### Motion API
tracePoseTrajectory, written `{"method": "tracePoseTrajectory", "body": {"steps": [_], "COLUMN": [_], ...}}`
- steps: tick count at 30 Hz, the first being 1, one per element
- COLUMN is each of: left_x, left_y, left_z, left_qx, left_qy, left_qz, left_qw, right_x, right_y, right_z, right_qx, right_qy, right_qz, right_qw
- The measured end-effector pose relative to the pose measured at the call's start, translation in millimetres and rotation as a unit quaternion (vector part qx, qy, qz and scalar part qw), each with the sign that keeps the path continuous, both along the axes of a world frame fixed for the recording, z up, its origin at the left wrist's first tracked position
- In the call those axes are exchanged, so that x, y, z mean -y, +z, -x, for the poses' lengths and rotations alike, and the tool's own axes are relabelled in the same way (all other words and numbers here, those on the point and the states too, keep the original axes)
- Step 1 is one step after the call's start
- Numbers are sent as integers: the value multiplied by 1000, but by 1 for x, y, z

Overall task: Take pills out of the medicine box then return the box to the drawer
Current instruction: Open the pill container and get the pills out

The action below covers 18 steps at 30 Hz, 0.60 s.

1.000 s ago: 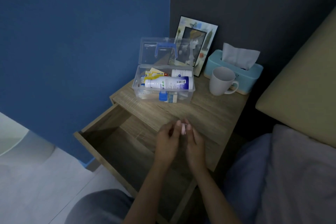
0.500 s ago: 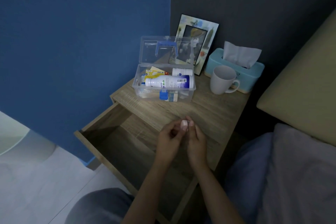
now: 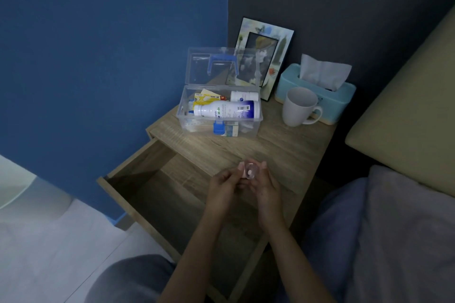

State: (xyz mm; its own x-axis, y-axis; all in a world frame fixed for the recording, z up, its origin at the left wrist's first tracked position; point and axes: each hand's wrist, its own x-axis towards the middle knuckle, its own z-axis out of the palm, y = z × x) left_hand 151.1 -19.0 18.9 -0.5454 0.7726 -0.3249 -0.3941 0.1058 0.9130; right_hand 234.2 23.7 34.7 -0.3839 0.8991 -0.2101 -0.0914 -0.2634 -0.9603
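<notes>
**Bedside Station: Pill Held Between Both Hands Above Open Drawer**

The wooden bedside table (image 3: 283, 152) stands against the dark wall, beside a beige headboard (image 3: 403, 115). Its wooden drawer (image 3: 157, 194) is pulled out fully. At the rear of the tabletop, a patterned picture frame (image 3: 266, 56) leans upright; a light-blue tissue box (image 3: 315, 91) sits to its right, with a white ceramic mug (image 3: 299, 106) just in front of it.

The clear plastic medicine box (image 3: 219, 115), lid raised and blue latch hanging at the front, rests on the tabletop near the rear left corner, well apart from the hands. A white-and-blue bottle (image 3: 226, 110) lies on its side inside.

The left hand (image 3: 221, 187) and right hand (image 3: 267, 189) meet over the table's front edge. Fingertips of both are pinched narrowly around a small, pale pill piece (image 3: 250, 171), blurred in detail.
</notes>
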Motion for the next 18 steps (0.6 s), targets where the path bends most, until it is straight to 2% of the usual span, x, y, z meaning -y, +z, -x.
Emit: {"method": "tracePoseTrajectory", "body": {"steps": [14,18], "left_x": [-3,-2], "left_y": [-7,-5], "left_z": [1,1], "left_qx": [91,112], "left_qy": [-14,-13], "left_qz": [-14,-45], "left_qw": [996,993], "right_x": [-14,-19], "right_y": [-13,-17], "right_z": [-3,-6], "right_qx": [41,53], "right_qy": [-37,-43], "right_qz": [-32,-50], "right_qw": [998,996]}}
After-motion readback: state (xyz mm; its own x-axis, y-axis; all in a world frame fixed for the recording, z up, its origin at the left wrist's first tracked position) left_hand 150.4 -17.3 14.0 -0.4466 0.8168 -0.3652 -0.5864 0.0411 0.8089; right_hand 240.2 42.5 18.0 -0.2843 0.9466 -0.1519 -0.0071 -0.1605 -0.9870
